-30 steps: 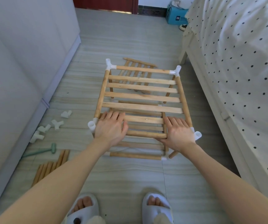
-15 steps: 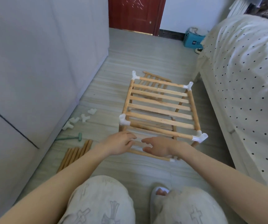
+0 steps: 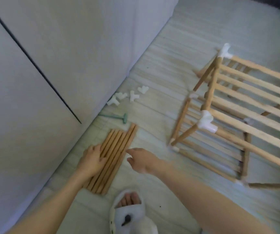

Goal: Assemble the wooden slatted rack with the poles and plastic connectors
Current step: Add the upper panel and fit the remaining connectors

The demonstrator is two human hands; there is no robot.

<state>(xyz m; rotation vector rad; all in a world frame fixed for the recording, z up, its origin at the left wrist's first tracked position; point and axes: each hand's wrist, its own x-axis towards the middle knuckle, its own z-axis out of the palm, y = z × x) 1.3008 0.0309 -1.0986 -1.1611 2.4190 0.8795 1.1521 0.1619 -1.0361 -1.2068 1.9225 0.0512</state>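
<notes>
left hand [image 3: 93, 160] flat on poles [image 3: 117, 149] | right hand [image 3: 140, 159] open beside them

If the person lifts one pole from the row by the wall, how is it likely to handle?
The poles look round and smooth, so a nudged one would probably roll. They look straight and wooden, so likely stiff and light. The left hand rests flat on them, perhaps steadying the row.

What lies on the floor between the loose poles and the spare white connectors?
The green mallet, lying by the cabinet base in the head view, between the loose poles and the white connectors.
</notes>
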